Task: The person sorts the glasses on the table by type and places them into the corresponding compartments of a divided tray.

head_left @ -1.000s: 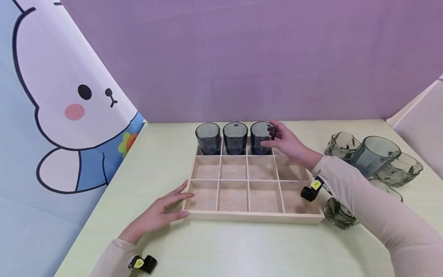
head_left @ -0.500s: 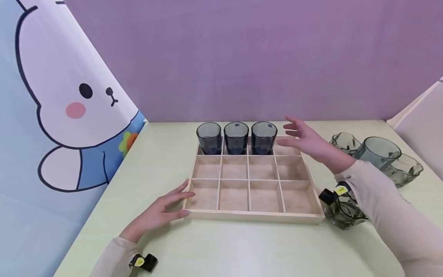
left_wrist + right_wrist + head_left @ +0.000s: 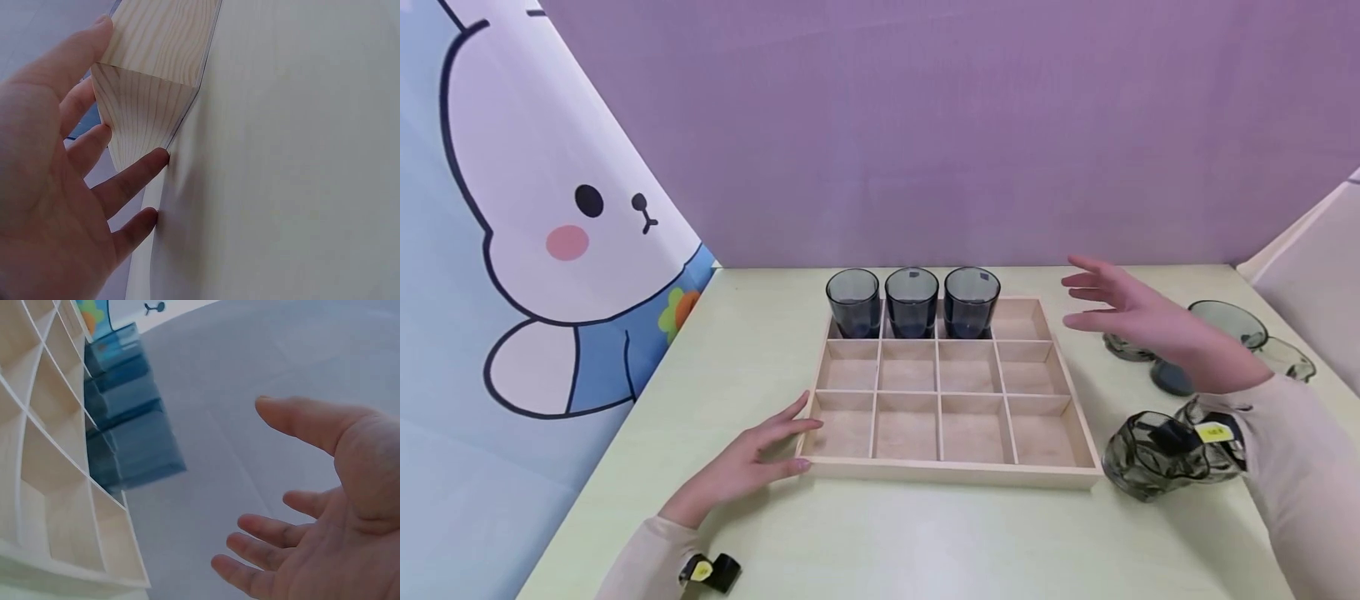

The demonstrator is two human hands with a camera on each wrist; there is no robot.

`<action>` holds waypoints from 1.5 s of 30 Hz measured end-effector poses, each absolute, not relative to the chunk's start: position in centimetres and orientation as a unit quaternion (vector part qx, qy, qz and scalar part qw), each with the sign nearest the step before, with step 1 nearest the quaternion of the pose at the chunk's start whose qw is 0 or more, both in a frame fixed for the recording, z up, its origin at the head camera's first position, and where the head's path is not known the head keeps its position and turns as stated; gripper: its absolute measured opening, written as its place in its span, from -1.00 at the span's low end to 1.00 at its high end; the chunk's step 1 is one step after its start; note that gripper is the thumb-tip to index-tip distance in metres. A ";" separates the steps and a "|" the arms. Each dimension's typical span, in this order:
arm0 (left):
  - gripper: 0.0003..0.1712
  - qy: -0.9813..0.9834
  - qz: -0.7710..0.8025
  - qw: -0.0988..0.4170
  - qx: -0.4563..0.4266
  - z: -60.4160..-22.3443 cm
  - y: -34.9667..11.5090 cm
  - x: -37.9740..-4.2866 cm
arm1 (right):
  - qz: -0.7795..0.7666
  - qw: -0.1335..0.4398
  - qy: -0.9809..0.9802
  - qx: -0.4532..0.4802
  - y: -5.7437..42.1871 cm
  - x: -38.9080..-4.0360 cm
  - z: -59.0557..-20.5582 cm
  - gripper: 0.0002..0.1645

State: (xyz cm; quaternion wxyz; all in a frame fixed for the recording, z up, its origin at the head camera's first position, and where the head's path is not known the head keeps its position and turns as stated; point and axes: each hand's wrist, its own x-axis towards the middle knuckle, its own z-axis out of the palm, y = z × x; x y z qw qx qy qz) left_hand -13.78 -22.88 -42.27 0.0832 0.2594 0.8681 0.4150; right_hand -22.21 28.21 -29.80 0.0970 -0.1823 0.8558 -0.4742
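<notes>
A light wooden divided tray point(image 3: 955, 473) lies on the table. Three dark grey glass tumblers stand side by side in its back row: the left one point(image 3: 853, 310), the middle one point(image 3: 912, 310) and the right one point(image 3: 972, 310). The back-right compartment holds nothing. My left hand point(image 3: 741, 467) touches the tray's left front corner, fingers spread; its wrist view shows thumb and fingertips along the corner walls point(image 3: 144, 94). My right hand point(image 3: 1150, 325) is in the air right of the tray's back, fingers apart, nothing in it, partly covering the glasses behind.
At the right are more glasses: wavy grey ones, one point(image 3: 1138, 458) right by the tray's front corner, and a straight tumbler point(image 3: 1228, 321) partly hidden by my right hand. A purple cloth wall point(image 3: 925, 133) rises behind the table, with a cartoon-printed cloth point(image 3: 550, 333) at left.
My right hand has let go of the third tumbler in the back row and moved right, toward the glasses at the side. The left hand has stayed at the tray's corner.
</notes>
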 end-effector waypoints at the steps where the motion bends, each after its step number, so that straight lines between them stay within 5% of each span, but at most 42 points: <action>1: -0.42 0.868 0.415 0.083 0.259 -42.3 -22.9 -13.8 | -0.474 0.093 0.857 -0.181 28.5 -22.0 -29.8 0.03; 19: -0.42 0.869 0.415 0.084 0.258 -42.2 -22.8 -13.8 | -0.470 -0.019 0.861 -0.193 34.6 -18.6 -30.6 0.04; 33: -0.42 0.868 0.416 0.079 0.261 -42.2 -22.8 -13.8 | -0.498 -0.145 0.851 -0.078 38.4 -17.6 -31.6 -0.01; 45: -0.43 0.870 0.412 0.076 0.262 -42.2 -22.7 -13.7 | -0.429 -0.093 0.898 -0.021 40.4 -18.2 -34.2 0.19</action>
